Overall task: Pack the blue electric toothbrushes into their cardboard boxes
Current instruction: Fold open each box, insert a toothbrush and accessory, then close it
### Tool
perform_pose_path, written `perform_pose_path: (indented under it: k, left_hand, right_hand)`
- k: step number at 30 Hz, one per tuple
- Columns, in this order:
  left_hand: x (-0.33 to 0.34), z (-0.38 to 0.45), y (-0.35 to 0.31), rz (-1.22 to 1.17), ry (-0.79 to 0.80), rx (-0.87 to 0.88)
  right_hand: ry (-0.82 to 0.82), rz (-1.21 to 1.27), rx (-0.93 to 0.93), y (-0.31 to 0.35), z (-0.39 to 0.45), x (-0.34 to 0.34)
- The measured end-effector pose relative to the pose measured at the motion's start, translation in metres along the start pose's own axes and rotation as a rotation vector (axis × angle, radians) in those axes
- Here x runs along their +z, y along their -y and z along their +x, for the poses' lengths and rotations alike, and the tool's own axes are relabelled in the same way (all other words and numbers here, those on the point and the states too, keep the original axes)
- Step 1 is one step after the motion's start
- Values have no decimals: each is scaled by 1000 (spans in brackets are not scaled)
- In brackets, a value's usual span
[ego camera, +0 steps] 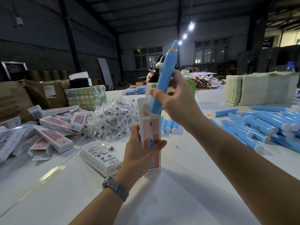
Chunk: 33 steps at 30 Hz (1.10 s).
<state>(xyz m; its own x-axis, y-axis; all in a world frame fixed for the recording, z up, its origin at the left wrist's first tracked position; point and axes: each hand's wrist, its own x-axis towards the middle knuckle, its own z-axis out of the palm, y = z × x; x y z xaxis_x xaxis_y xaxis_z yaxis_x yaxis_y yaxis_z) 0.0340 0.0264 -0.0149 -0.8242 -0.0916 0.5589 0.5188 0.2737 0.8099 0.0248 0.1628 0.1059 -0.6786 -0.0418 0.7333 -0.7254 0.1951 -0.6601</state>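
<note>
My left hand (pixel 139 153) grips an upright white and pink cardboard box (pixel 150 127) with its top flap open, held above the white table (pixel 186 184). My right hand (pixel 175 101) holds a blue electric toothbrush (pixel 164 77) by its middle, tilted, orange ring near the top. The toothbrush's lower end sits just inside the box's open mouth. A pile of blue toothbrushes (pixel 263 125) lies on the table to the right, and a few more (pixel 169 125) lie behind the box.
Filled and flat pink boxes (pixel 53 132) are heaped at the left, with one white box (pixel 100 157) lying near my left wrist. A heap of bagged brush heads (pixel 113 117) sits behind. Stacked flat cartons (pixel 259 88) stand at the far right. A person (pixel 150 75) sits at the far end.
</note>
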Motion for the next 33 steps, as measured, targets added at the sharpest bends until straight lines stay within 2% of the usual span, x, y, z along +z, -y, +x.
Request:
perform_pose_path:
  k: [8,15,19,26,33]
  left_hand:
    - [2,2,0,-17,-13,8]
    - [0,1,-2,-3,1,9]
    - [0,1,-2,5,11,9]
    - [-2,3,-3,-20,0,-4]
    - [-4,3,-4,-17,-28,-17]
  right_hand:
    - [84,-95,-182,-9,-2,-1]
    - [175,-132,-183,-3,0,-6]
    - [174,-115,-178,-6,3,-10]
    - [160,-317,-198,-10,-4,-3]
    - [163,-362,-200,-17,-11,4]
